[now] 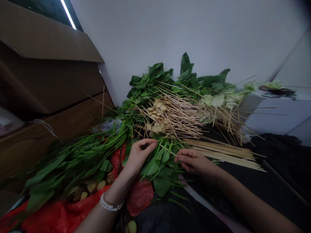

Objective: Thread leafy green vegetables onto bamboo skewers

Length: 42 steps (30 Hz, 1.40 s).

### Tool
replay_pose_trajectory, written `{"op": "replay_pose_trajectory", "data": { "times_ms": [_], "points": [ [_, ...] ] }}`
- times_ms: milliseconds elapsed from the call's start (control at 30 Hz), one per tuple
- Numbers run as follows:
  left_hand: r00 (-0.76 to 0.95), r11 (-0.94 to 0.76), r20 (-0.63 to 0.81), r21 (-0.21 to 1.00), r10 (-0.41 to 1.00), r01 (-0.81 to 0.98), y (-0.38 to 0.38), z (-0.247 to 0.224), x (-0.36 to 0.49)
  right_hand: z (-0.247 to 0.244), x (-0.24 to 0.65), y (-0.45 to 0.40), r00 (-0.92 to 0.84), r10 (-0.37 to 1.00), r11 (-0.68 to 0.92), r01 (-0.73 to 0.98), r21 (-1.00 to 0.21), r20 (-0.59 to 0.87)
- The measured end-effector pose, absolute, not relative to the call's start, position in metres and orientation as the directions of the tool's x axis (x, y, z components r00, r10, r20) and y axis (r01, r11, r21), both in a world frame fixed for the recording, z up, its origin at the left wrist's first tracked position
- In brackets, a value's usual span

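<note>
My left hand (141, 153), with a beaded bracelet at the wrist, pinches the stems of some leafy greens (153, 166) between thumb and fingers. The leaves hang down in front of it. A thin wooden skewer (170, 150) slants across these stems, and my right hand (193, 160) is closed on its right end. Whether the tip has pierced the stems I cannot make out. Just behind my hands lie skewers threaded with pale round slices (157, 110). Close to my right hand is a row of bare skewers (225, 150).
More leafy greens (73, 161) lie at left beside a red plastic bag (65, 213) with chunky pale pieces. Skewered greens (155, 74) are heaped against the wall, with paler leaves (218, 100) to their right. A cardboard box (48, 74) stands at left; black plastic (274, 155) lies at right.
</note>
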<state>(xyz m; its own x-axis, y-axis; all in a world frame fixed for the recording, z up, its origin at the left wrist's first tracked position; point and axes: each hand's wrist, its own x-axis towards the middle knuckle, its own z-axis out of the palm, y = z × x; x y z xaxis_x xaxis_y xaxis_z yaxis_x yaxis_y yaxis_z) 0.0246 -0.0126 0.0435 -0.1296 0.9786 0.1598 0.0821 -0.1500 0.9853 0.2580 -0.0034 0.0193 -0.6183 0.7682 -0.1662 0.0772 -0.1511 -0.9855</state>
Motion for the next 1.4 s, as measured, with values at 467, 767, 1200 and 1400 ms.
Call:
{"op": "replay_pose_trajectory", "data": {
  "times_ms": [467, 767, 1200, 1400],
  "points": [
    [-0.107, -0.054, 0.053, 0.999, 0.993, -0.005, -0.013, 0.042, 0.027, 0.016, 0.252, -0.008, -0.601, 0.788, -0.106, 0.073, -0.992, -0.129],
    [-0.084, -0.028, 0.028, 1.0, 0.996, 0.008, -0.01, 0.038, 0.025, 0.018, 0.247, -0.013, -0.493, 0.869, 0.209, 0.27, -0.94, 0.051],
    [-0.053, -0.036, 0.037, 0.999, 0.998, 0.018, -0.01, 0.04, 0.024, 0.017, 0.244, -0.018, -0.439, 0.86, 0.455, 0.429, -0.78, 0.259],
    [-0.023, -0.035, 0.036, 0.999, 0.999, 0.021, -0.008, 0.037, 0.023, 0.011, 0.242, -0.018, -0.472, 0.862, 0.394, 0.4, -0.827, 0.183]
  ]
}}
